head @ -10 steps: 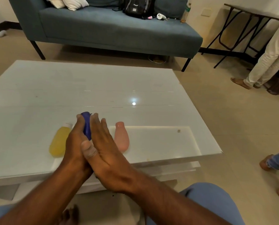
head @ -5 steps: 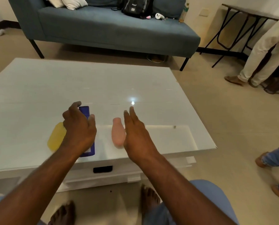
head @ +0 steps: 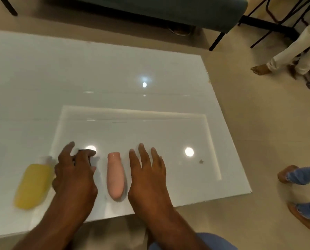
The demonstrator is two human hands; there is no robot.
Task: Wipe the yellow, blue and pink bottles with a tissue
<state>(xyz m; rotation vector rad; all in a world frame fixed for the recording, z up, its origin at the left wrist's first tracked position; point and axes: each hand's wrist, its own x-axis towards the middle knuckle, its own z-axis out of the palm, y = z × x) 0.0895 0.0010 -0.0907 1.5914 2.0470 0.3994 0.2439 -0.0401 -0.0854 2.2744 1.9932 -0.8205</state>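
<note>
Three bottles lie in a row near the front edge of the white glossy table (head: 114, 69). The yellow bottle (head: 32, 184) is at the left, blurred. The pink bottle (head: 115, 177) lies in the middle, cap end pointing away from me. My left hand (head: 74, 175) sits between them, fingers curled over the blue bottle (head: 85, 151); only a dark tip of it shows past my fingers. My right hand (head: 147, 179) hovers flat with fingers spread, just right of the pink bottle and apart from it. No tissue is in view.
A blue-grey sofa (head: 168, 8) stands beyond the table's far edge. A person in white trousers (head: 295, 47) stands at the upper right by black folding-table legs (head: 276, 15). Another person's feet in jeans (head: 302, 175) are close to the table's right side.
My hands parted and the blue bottle came down onto the table between yellow and pink. My right hand moved to the right of the pink bottle. My view tilted down.
</note>
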